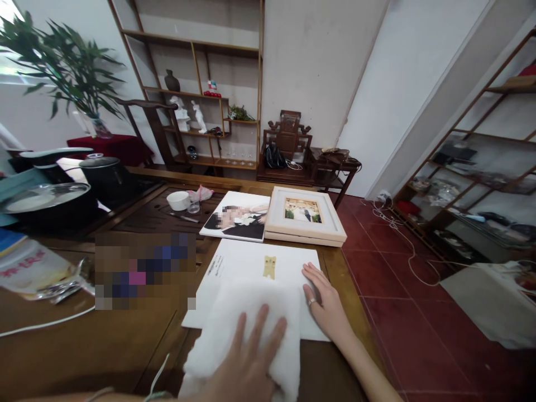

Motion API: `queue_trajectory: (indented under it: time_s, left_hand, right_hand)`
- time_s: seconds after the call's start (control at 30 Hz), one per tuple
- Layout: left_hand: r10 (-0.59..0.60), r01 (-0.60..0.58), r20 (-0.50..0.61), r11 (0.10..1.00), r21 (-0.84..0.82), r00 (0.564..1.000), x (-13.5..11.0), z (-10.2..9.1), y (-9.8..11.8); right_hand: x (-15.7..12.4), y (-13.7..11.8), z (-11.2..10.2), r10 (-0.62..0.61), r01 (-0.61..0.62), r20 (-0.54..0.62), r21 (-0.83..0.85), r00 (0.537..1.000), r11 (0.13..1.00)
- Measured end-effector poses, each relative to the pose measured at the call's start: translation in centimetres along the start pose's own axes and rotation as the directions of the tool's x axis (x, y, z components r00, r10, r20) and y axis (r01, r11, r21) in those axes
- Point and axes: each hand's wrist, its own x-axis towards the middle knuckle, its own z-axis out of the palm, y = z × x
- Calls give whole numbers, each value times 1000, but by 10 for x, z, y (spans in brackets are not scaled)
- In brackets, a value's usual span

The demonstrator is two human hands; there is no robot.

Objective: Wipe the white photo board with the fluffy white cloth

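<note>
A white panel (243, 259) lies flat on the wooden table, with a gold metal hanger (269, 267) at its middle and small dark print at its upper left corner. A folded white cloth or paper towel (221, 318) covers its near part and hangs past its near edge. My left hand (255, 352) presses flat on this cloth with fingers spread, slightly blurred. At the panel's right side my right hand (326, 301), with a ring on one finger, rests on the surface, fingers stretched and thumb apart.
Behind the panel lie a photo print (238, 218) and a light framed picture (304, 215) stacked on another frame. Leftward are a white bowl (178, 200), a plastic bag (37, 268), a lidded pan (50, 201) and a dark pot (104, 173). A blurred-out patch covers part of the table.
</note>
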Motion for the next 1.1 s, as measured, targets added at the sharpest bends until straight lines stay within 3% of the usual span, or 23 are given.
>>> queue_trajectory:
  time_s: [0.1, 0.2, 0.3, 0.4, 0.5, 0.63, 0.8, 0.9, 1.03, 1.1]
  left_hand:
    - [-62, 62, 2, 998, -11, 998, 18, -10, -10]
    - [-137, 137, -10, 990, -22, 991, 49, -20, -35]
    - [-207, 202, -85, 978, -55, 975, 74, -17, -60]
    - [-174, 174, -153, 985, -11, 973, 89, -9, -71]
    - [-116, 130, -129, 986, 100, 985, 92, -6, -61]
    - [-9, 21, -56, 977, 214, 998, 75, -4, -20]
    - [109, -77, -136, 972, 222, 985, 46, 6, 26]
    - [63, -48, -92, 986, 157, 994, 53, 1, 21]
    - [-114, 116, -30, 989, 96, 993, 90, -10, -18]
    - [-131, 134, -55, 990, 55, 990, 107, -12, -36]
  right_hand:
    - [1, 1, 0, -9, 9, 1, -11, 1000, 1000]
    - [1, 0, 0, -24, 24, -1, -6, 1000, 1000]
    - [1, -1, -1, -32, 32, -2, -1, 999, 999]
    - [1, -1, -1, -30, 30, -8, -5, 1000, 1000]
    - [1, -1, -1, -27, 27, -8, -11, 1000, 1000]
    - [2, 0, -2, -29, 29, 0, -6, 1000, 1000]
    - [0, 1, -4, -47, 47, 20, 30, 999, 998]
    - [0, 0, -4, -22, 21, 15, 77, 1000, 997]
    - [2, -1, -4, 135, -131, 1, 237, 991, 963]
    - [3, -1, -5, 247, -218, -28, 380, 969, 899]
